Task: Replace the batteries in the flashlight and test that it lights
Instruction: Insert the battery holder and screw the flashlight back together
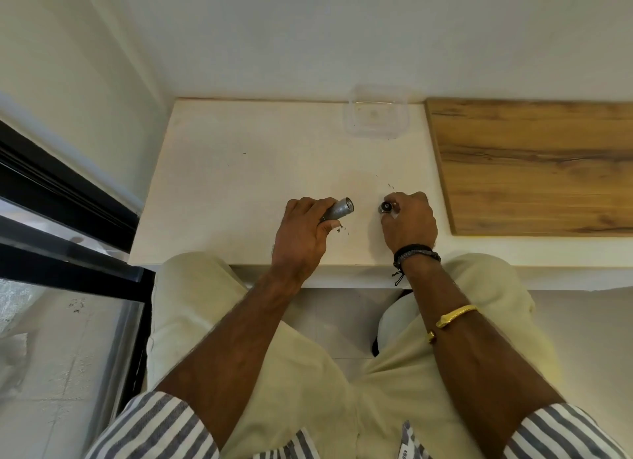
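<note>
My left hand (303, 229) is closed around a grey metal flashlight body (339, 210), whose open threaded end points right, just above the white table (239, 184). About a hand's width to the right, my right hand (409, 222) grips a small dark round piece (386, 206), apparently the flashlight's cap or head, held at the fingertips near the table surface. The two parts are apart. Most of the small piece is hidden by my fingers. No loose batteries are visible.
An empty clear plastic container (376, 116) stands at the back of the table by the wall. A wooden board (534, 164) covers the table's right side. A black-framed glass panel (68, 253) stands at the left. Small dark specks lie near my hands.
</note>
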The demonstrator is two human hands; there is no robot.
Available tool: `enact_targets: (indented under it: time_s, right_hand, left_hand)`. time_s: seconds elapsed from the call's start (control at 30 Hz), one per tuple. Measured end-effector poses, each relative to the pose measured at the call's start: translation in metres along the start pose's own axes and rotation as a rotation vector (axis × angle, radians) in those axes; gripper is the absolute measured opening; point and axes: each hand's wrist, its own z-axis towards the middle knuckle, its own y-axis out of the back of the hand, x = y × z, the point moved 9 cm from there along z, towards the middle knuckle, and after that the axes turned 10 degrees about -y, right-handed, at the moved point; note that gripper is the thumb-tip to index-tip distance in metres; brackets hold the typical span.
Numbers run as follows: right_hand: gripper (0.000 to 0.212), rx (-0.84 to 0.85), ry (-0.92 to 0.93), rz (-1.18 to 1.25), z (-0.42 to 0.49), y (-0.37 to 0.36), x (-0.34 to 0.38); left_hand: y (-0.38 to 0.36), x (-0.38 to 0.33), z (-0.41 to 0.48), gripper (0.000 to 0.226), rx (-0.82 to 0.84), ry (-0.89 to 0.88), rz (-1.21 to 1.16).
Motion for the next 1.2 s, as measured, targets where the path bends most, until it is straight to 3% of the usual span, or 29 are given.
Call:
enact_targets:
  time_s: [0.27, 0.57, 0.73, 1.2]
  right_hand:
    - [0.025, 0.023, 0.015, 0.060, -0.006, -0.001, 0.005]
    - [0.025, 0.142, 0.089, 0.674, -0.029, 0.024, 0.027]
    - [0.037, 0.192, 0.272, 0.643, -0.046, 0.036, 0.044]
    - [0.030, 0.302, 0.387, 0.527, -0.056, 0.030, 0.052]
  left_hand:
    - [-0.001, 0.000, -0.002, 0.031, 0.006, -0.010, 0.005]
    - [0.002, -0.006, -0.002, 0.031, 0.018, -0.010, 0.050]
    - [0.004, -0.007, -0.002, 0.032, 0.015, -0.015, 0.091]
    - [0.008, -0.011, -0.004, 0.031, 0.011, -0.084, 0.168]
